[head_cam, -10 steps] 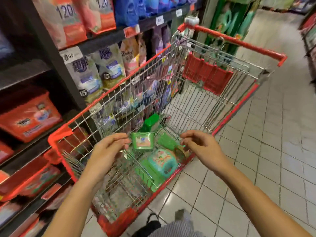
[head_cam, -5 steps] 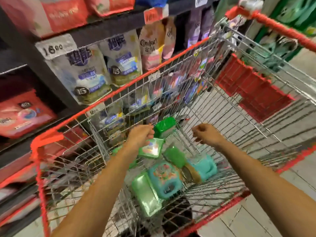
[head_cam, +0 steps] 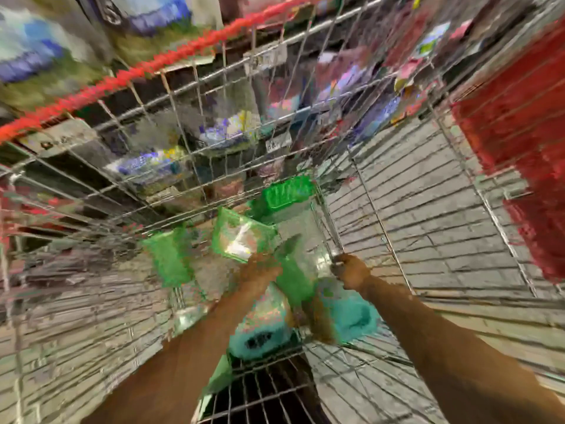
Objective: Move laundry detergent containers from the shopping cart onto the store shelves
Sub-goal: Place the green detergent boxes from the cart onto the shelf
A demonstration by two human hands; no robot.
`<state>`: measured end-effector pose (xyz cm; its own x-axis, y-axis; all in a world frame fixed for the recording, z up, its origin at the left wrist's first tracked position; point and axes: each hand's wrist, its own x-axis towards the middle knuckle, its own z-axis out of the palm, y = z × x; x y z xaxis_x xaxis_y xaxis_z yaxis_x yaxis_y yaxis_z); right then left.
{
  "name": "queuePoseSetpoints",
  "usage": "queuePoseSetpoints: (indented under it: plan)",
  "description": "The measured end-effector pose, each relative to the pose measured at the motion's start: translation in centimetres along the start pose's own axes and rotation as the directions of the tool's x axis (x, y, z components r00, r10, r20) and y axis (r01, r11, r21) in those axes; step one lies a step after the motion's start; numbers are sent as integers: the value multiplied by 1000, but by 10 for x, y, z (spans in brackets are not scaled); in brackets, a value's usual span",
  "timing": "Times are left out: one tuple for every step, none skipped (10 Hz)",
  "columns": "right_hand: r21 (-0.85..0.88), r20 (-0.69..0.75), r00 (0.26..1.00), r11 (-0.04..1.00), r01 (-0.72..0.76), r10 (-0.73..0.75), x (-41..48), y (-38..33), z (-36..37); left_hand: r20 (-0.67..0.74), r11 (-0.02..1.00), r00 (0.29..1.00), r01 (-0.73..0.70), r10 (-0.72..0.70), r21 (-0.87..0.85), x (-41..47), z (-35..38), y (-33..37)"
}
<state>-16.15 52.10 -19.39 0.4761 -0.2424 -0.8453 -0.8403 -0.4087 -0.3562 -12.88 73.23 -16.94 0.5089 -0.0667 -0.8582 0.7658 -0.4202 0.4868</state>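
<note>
1. Head view, the only one; strong motion blur throughout, so fine detail is lost.
2. The shopping cart (head_cam: pixel 122 78) is seen from above, looking into its wire basket. A red flap (head_cam: pixel 519 133) is noted on its right side.
3. Contents recorded low in the basket: a green tub (head_cam: pixel 289 191) against the far wire wall, a green pack (head_cam: pixel 168 255) to the left, and two teal containers (head_cam: pixel 260 325) side by side nearest the camera. Labels cannot be read.
4. A green-lidded box (head_cam: pixel 241 237) is held tilted above the teal containers, still inside the basket.
5. The left hand (head_cam: pixel 260 270) is closed on the lower edge of that box; single fingers cannot be resolved.
6. The right hand (head_cam: pixel 351 270) is seen curled, just beside a wire rod inside the basket. Whether the rod is gripped cannot be told.
7. The store shelves (head_cam: pixel 55 139) are seen through the left wire wall, stocked with blue and white pouches (head_cam: pixel 153 166).
8. Grey floor tiles (head_cam: pixel 428 209) are visible through the basket bottom.
</note>
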Motion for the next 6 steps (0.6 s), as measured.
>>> queuePoseSetpoints:
  plan:
    - [-26, 38, 999, 1000, 0, 1, 29, 16, 15, -71, 997, 997, -47, 42, -64, 20, 20, -12]
    - [22, 93, 996, 1000, -16, 14, 64, 31, 41, -247, 960, 965, -150, 90, -237, 56, 63, -29]
    - [59, 118, 993, 998, -12, 5, 76, 37, 57, -362, 956, 929, -173, 79, -236, 71, 73, -33]
    - [169, 138, 988, 984, 52, -76, 77, 41, 75, -463, 991, 885, -96, 42, -93, 83, 85, -41]
    - [348, 134, 980, 933, 93, -147, 72, 46, 78, -473, 996, 881, -51, 13, -68, 86, 80, -44]
    - [434, 137, 978, 897, 87, -161, 62, 45, 64, -418, 982, 909, -78, -2, -174, 78, 63, -48]
